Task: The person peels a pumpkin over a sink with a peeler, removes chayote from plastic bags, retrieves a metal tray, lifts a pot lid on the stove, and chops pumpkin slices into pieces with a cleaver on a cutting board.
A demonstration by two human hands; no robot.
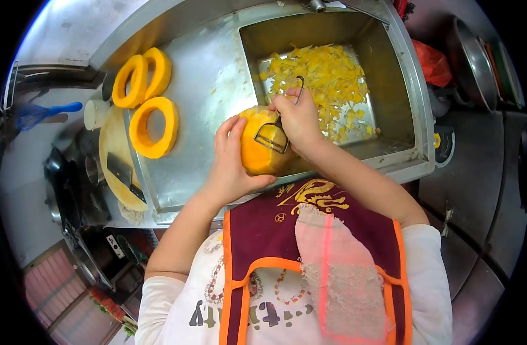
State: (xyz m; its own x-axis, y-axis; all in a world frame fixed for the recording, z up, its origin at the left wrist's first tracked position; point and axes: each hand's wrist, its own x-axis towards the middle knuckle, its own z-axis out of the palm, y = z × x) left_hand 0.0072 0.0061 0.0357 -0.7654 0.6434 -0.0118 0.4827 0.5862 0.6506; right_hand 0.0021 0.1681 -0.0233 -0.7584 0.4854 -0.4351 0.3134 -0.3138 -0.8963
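My left hand [226,164] wraps round the left side and underside of a chunk of pumpkin [253,123], holding it above the near edge of the steel sink. Part of its surface is peeled to bright orange, while paler skin shows on the right. A metal peeler [270,138] is gripped in my right hand [301,121], its wide blade lying against the pumpkin's face. Yellow peelings [327,80] are scattered over the bottom of the sink basin [398,109], beyond my right hand. On the steel drainboard [203,86], a pumpkin ring [167,109] lies near two overlapping ones.
Left of the drainboard, a cleaver [120,168] rests on a round cutting board [115,138]. A blue whisk [39,115] and a white cup [95,114] are farther left. A red plastic bag [431,64] and a large metal bowl [470,63] stand right of the sink.
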